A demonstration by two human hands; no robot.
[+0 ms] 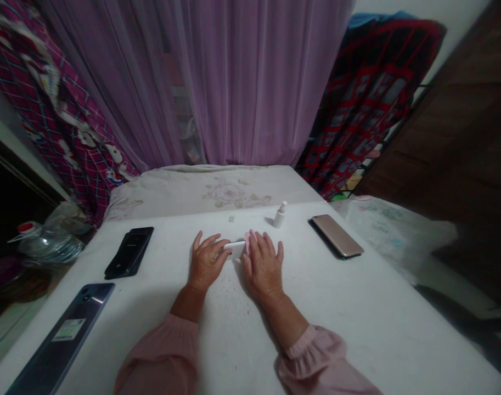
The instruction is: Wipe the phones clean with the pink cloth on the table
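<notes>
A small white phone (235, 250) with a dark edge lies across the middle of the white table, between my two hands. My left hand (207, 260) grips its left end between thumb and fingers. Over the phone's right end, my right hand (264, 266) presses a piece of pink cloth (247, 243), which is mostly hidden under the fingers. A white spray bottle (280, 215) stands upright just beyond my right hand. Behind the phone lies a tiny pale square (231, 219), too small to name.
Stacked black phones (129, 252) lie at the left, with a larger dark blue phone (65, 340) nearer me. A gold phone (337, 236) rests on a darker one at the right. Past the white table (336, 323) is a flowered cloth surface (184, 189) before purple curtains (250, 82).
</notes>
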